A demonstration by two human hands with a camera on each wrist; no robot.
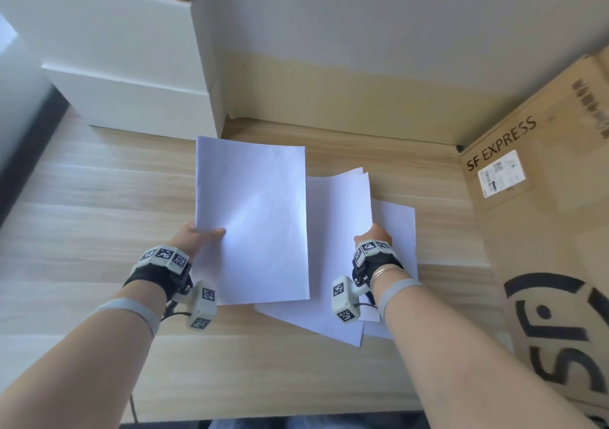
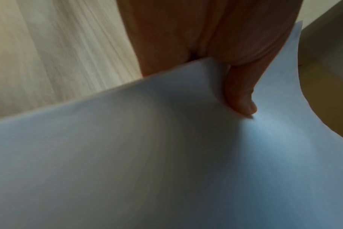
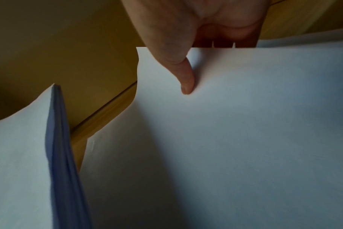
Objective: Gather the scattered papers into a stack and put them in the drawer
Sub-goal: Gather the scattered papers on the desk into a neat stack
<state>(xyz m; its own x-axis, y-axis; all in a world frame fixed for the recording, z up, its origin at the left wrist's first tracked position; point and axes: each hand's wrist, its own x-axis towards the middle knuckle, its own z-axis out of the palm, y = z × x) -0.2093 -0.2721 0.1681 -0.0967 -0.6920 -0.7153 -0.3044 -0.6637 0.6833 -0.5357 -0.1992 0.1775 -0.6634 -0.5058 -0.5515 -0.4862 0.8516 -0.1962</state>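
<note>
My left hand (image 1: pixel 201 236) pinches a thin bundle of white sheets (image 1: pixel 252 217) by its left edge, lifted above the wooden table; the left wrist view shows the thumb on top of that paper (image 2: pixel 166 155). My right hand (image 1: pixel 374 234) pinches a second bundle of sheets (image 1: pixel 339 224) at its right edge, thumb on top of the paper (image 3: pixel 245 124). The left-hand bundle (image 3: pixel 20 162) shows at lower left of the right wrist view. More loose sheets (image 1: pixel 393 227) lie flat on the table under and right of the right hand. No drawer shows.
A large SF Express cardboard box (image 1: pixel 534 198) stands on the table's right side. White boxes (image 1: pixel 131 66) are stacked at the back left, with a brown box on top. The wooden table (image 1: pixel 99 198) has bare room to the left and front.
</note>
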